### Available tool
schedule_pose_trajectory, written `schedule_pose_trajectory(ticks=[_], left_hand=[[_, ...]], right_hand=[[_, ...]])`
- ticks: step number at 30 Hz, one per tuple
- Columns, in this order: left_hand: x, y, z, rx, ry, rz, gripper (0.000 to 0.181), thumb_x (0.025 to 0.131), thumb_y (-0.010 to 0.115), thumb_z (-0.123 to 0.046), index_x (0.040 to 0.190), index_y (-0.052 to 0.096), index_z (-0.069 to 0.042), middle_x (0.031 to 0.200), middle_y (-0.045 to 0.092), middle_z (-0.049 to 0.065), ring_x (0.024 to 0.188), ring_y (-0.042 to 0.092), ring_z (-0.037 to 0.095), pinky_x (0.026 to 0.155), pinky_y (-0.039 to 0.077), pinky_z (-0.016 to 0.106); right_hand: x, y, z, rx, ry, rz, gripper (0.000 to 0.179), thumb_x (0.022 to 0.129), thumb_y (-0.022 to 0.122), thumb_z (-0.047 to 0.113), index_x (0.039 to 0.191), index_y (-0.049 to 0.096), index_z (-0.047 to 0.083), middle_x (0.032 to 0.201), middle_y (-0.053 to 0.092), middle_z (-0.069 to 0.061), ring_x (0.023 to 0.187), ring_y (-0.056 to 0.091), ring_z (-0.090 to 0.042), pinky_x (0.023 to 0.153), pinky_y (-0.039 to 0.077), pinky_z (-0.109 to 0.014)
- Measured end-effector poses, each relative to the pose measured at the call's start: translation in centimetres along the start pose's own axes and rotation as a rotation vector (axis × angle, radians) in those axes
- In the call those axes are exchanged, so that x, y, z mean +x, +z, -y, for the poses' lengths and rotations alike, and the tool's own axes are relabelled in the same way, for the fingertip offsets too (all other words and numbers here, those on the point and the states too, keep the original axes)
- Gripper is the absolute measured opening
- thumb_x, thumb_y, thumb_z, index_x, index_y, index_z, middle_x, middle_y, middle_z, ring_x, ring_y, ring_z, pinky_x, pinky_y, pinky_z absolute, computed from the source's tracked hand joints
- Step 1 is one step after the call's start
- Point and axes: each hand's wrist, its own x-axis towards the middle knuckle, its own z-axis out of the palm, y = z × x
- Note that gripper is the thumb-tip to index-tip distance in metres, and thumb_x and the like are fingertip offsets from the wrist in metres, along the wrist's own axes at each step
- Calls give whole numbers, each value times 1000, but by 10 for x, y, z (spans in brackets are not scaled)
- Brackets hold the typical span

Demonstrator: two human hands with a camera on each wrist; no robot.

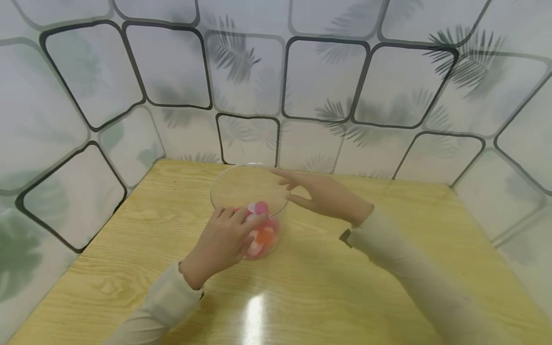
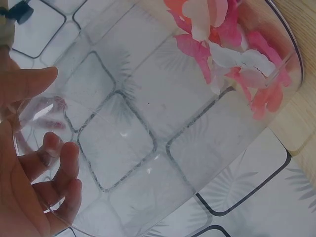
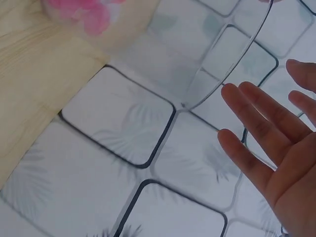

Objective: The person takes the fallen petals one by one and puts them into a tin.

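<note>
A clear round container (image 1: 250,165) with a wide mouth stands on the table. Pink, white and orange petals (image 1: 264,236) lie low inside it; the left wrist view shows these petals (image 2: 256,61) through the clear wall. My left hand (image 1: 226,239) holds the rim at the front left, its fingers bent over the edge. At the right side of the rim hovers my right hand (image 1: 327,194), fingers extended and thumb apart. The right wrist view shows this hand (image 3: 276,153) with fingertips close to the rim; whether they touch is unclear.
A yellowish wood-grain table (image 1: 345,287) lies beneath the container. Behind and at both sides rise pale panels (image 1: 246,72) with dark rounded outlines and leaf prints. A bright reflection shows on the tabletop near the front.
</note>
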Motion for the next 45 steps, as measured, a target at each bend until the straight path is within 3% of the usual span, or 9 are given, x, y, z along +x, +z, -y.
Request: schedule_pose_trajectory(ticks=[3, 7, 13, 18, 30, 33, 37, 41, 45], left_hand=[[0, 1, 0, -17, -8, 4, 52, 68, 75, -19, 117, 60, -27, 80, 58, 2, 68, 56, 23, 68, 45, 35], [0, 2, 0, -33, -11, 5, 52, 68, 75, -18, 117, 60, -26, 81, 59, 2, 69, 56, 23, 68, 45, 35], [0, 2, 0, -51, -14, 14, 53, 69, 73, -17, 119, 60, -26, 82, 59, 2, 70, 55, 24, 68, 44, 36], [-1, 2, 0, -58, -17, 16, 55, 68, 73, -16, 120, 60, -26, 82, 59, 2, 70, 56, 24, 69, 44, 37], [0, 1, -1, -63, -17, 8, 54, 68, 75, -16, 119, 61, -26, 81, 58, 2, 70, 55, 23, 70, 45, 36], [-1, 1, -1, -62, -16, 8, 53, 68, 75, -16, 118, 62, -25, 81, 58, 2, 70, 55, 24, 70, 45, 36], [0, 0, -1, -53, -10, 10, 52, 68, 74, -17, 118, 62, -25, 82, 59, 3, 71, 56, 24, 70, 45, 36], [0, 0, -1, -44, -6, 9, 51, 68, 72, -17, 118, 61, -25, 83, 59, 3, 71, 56, 24, 70, 45, 36], [0, 2, -1, -49, -9, -2, 51, 67, 73, -16, 117, 62, -25, 81, 58, 3, 70, 55, 24, 70, 45, 37]], right_hand=[[-32, -5, -15, -64, 21, -47, 60, 89, 63, 15, 143, 38, 17, 123, 64, -6, 105, 65, -17, 94, 49, -41], [-80, -1, -39, -169, 82, -43, 51, 83, 68, 9, 131, 52, 8, 112, 68, -8, 95, 66, -20, 85, 52, -41], [-147, 17, -75, -267, 205, 89, 31, 78, 72, 10, 108, 65, 3, 100, 69, -9, 84, 66, -21, 75, 54, -36], [-178, 34, -94, -178, 301, 198, 29, 76, 74, 18, 101, 66, 4, 91, 67, -5, 78, 63, -19, 69, 52, -31], [-189, 49, -114, -98, 293, 193, 24, 71, 77, 12, 88, 61, 11, 77, 57, 9, 70, 49, -1, 62, 45, -24], [-190, 50, -118, -66, 288, 184, 18, 75, 74, 11, 79, 57, 13, 73, 55, 10, 66, 45, 1, 60, 43, -23], [-189, 49, -121, -52, 245, 161, 24, 82, 68, 12, 67, 49, 17, 66, 51, 13, 61, 40, 4, 56, 40, -20], [-172, 41, -114, -96, 204, 101, 20, 84, 66, 11, 69, 55, 18, 70, 61, 11, 61, 52, 0, 59, 47, -23], [-132, 26, -98, -143, 182, -31, 9, 81, 68, 8, 80, 65, 16, 82, 71, 5, 75, 66, -11, 70, 54, -32]])
